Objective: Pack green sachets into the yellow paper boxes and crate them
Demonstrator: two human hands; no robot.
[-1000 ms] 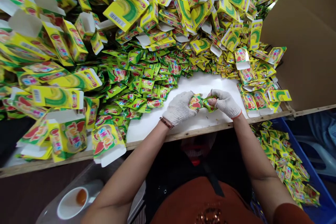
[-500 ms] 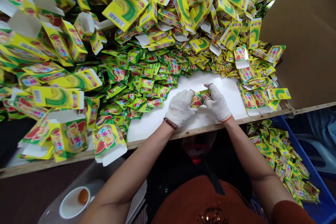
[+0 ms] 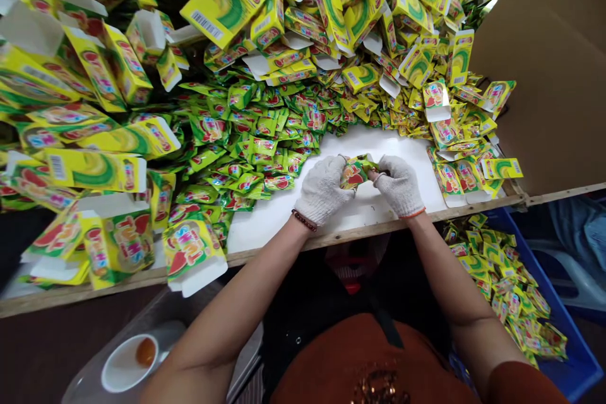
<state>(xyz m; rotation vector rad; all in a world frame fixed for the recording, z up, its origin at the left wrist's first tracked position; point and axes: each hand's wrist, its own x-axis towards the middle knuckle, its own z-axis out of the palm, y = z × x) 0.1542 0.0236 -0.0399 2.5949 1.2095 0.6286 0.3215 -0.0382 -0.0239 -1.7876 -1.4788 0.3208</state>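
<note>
left hand has its grip closed round a small carton, over the white desk! right hand curls in at the carton's end, its hold hidden, can't tell; green packets heap nearby.

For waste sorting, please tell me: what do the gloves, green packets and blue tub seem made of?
Gloves: matte, knitted fabric, perhaps cotton; ribbed texture shows. Green packets: probably glossy plastic film, with creases and bright highlights. Blue tub: likely plastic, smooth, with rigid-looking, evenly coloured walls.
</note>
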